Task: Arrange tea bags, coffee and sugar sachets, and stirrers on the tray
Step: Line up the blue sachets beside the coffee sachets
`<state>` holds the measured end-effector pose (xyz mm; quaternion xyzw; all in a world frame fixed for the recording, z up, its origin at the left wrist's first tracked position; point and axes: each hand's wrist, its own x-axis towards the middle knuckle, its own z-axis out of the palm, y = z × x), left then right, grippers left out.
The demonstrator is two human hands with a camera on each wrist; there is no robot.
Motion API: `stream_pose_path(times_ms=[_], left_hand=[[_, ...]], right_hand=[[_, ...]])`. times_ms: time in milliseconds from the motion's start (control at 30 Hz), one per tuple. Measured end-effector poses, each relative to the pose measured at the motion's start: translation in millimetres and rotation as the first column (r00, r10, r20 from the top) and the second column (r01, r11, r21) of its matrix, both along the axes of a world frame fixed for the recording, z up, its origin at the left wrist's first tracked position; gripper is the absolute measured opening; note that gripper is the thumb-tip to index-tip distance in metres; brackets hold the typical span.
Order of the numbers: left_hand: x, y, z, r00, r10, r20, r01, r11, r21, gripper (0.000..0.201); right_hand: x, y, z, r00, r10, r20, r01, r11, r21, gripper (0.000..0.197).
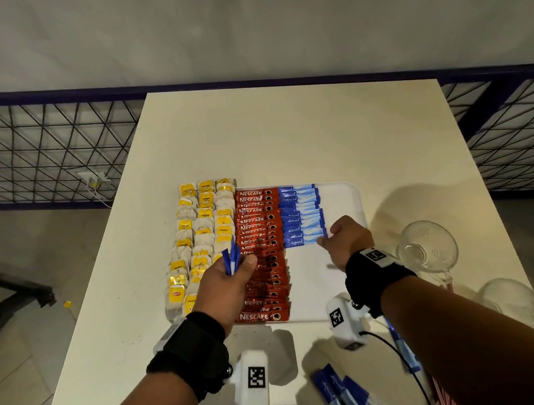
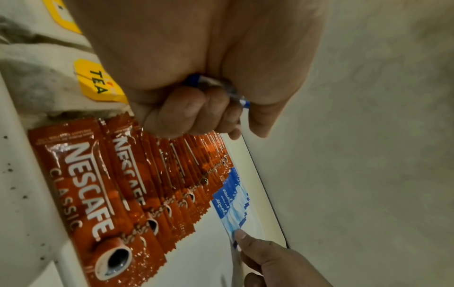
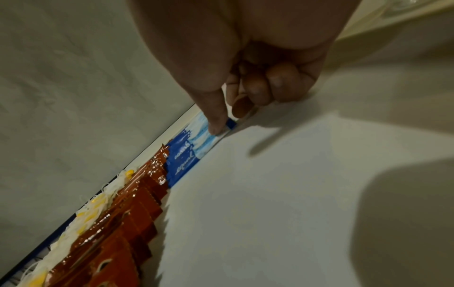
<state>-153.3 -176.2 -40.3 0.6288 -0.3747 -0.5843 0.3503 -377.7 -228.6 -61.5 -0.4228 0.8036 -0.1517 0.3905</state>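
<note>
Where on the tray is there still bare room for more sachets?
The tray is bare below the blue sugar sachets, right of the red coffee sachets, and along its right rim. The tea bags and coffee columns are packed full.

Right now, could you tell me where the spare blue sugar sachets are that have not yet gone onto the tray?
In the head view, a bunch is gripped in the left hand above the coffee sachets; more loose blue sachets lie on the table's near edge.
</note>
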Motion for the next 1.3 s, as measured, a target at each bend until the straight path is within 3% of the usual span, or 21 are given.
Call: stream_pose_path(times_ms=[67,133,200,267,333,400,567,767,867,967,1033,1100,1200,1300], left_hand=[[0,-1,1,0.995,-0.018,-0.094,0.026,0.996,0.089,0.01],[-3,-3,4,0.983,-0.064,-0.175,0.095,0.979,0.18,0.007],[-9,-6,6,0.971,-0.17,-0.169,0.202,0.958,0.201,0.008],[-19,-10,9,0.943,-0.31,-0.119,0.326,0.933,0.155,0.011],[-27,-14,10,0.903,-0.429,-0.018,0.429,0.9,0.077,0.008],[-32,-17,11,0.877,-0.477,0.061,0.476,0.879,0.033,0.007],[-38,-21,8,0.912,-0.409,0.025,0.406,0.91,0.083,0.022],[-43,-23,7,0.881,-0.459,0.114,0.454,0.888,0.066,0.018],[-33,-25,8,0.863,-0.41,0.295,0.406,0.91,0.079,0.032],[-31,-32,16,0.933,-0.237,0.271,0.252,0.967,-0.021,0.03],[-37,-36,27,0.946,-0.275,0.173,0.286,0.958,-0.036,0.02],[-41,-40,29,0.929,-0.336,0.154,0.343,0.939,-0.023,0.017],[-40,-42,21,0.945,-0.304,0.123,0.304,0.952,0.022,0.021],[-42,-42,14,0.96,-0.237,0.149,0.238,0.971,0.017,0.021]], right_hand=[[0,2,2,0.999,0.004,-0.044,-0.006,0.999,-0.038,0.027],[4,4,6,0.987,0.124,-0.104,-0.136,0.984,-0.117,0.025],[15,6,14,0.95,0.311,0.012,-0.305,0.938,-0.165,0.023],[28,11,25,0.863,0.453,0.225,-0.411,0.887,-0.213,0.016],[35,13,29,0.801,0.454,0.39,-0.371,0.888,-0.272,0.014],[32,13,23,0.814,0.385,0.434,-0.278,0.915,-0.291,0.019],[17,11,16,0.863,0.254,0.437,-0.151,0.954,-0.258,0.022],[14,9,23,0.782,0.124,0.611,0.047,0.965,-0.256,0.021],[5,4,20,0.818,0.074,0.57,0.086,0.965,-0.249,0.021],[-1,3,20,0.851,0.298,0.432,-0.214,0.949,-0.233,0.014],[1,5,21,0.798,0.465,0.383,-0.405,0.885,-0.229,0.015],[6,7,23,0.763,0.473,0.44,-0.402,0.881,-0.251,0.009],[7,9,27,0.784,0.391,0.482,-0.308,0.919,-0.244,0.013],[1,9,32,0.818,0.481,0.315,-0.42,0.874,-0.244,0.002]])
